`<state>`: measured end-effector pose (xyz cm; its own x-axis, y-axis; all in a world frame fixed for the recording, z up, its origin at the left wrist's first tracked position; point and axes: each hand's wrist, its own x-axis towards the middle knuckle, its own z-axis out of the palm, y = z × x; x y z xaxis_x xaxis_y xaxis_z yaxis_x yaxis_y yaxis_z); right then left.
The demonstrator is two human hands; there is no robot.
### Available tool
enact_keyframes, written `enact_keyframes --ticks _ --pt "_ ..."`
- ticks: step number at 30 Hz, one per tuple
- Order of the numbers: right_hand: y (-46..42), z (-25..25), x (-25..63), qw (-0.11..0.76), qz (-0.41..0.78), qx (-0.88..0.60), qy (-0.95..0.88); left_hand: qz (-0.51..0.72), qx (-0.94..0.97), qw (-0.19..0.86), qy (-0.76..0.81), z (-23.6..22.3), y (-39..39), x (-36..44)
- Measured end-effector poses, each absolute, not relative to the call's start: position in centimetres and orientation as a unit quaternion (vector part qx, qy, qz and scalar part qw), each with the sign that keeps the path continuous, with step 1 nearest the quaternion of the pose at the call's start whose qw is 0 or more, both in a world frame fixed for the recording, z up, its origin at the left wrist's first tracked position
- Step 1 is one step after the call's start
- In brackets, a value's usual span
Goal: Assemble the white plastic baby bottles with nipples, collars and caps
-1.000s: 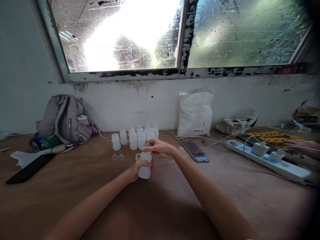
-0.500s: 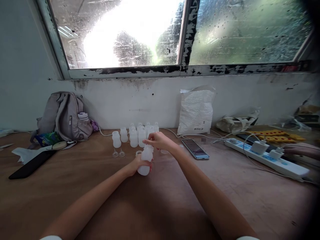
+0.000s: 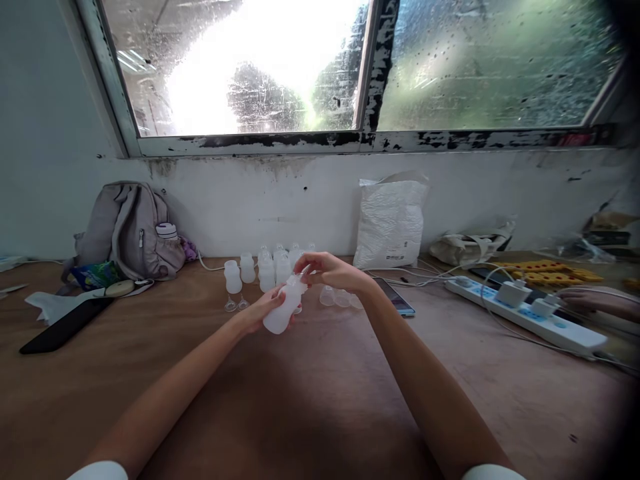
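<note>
My left hand grips a small white plastic bottle, tilted with its top leaning to the right, above the brown table. My right hand pinches at the bottle's top, fingers closed on a small clear piece I cannot make out well. Behind them stands a cluster of several matching white bottles. Two clear nipple-like pieces lie left of the hands, and a few clear caps lie to the right.
A grey backpack and a black flat object lie at left. A white bag leans on the wall. A phone, a power strip with chargers and another person's hand are at right.
The bottle has been lifted and tipped to the right. My right hand rose slightly with it, staying at the bottle's top. The clear caps to the right are now uncovered.
</note>
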<state>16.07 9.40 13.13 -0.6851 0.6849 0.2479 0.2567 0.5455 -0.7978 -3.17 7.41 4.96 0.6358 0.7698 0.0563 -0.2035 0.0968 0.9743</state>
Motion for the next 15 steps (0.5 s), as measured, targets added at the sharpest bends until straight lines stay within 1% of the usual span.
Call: enact_keyframes --ticks 3,6,8,12,15 --pt "9.1 13.4 16.1 0.269 0.381 -0.268 -0.843 0.323 0.545 0.729 0.259 5.0 7.6 -3.3" --pt "8.6 13.6 16.0 0.268 0.367 -0.273 -0.848 0.327 0.53 0.737 0.263 5.1 7.6 -3.4" --pt "8.4 13.7 15.9 0.26 0.339 -0.311 -0.849 0.337 0.536 0.731 0.256 5.1 7.6 -3.3" --pt "8.3 13.6 15.6 0.201 0.298 -0.411 -0.838 0.341 0.559 0.71 0.26 5.0 7.5 -3.2" --pt "8.5 13.5 15.4 0.19 0.304 -0.41 -0.839 0.341 0.589 0.676 0.283 5.0 7.6 -3.2"
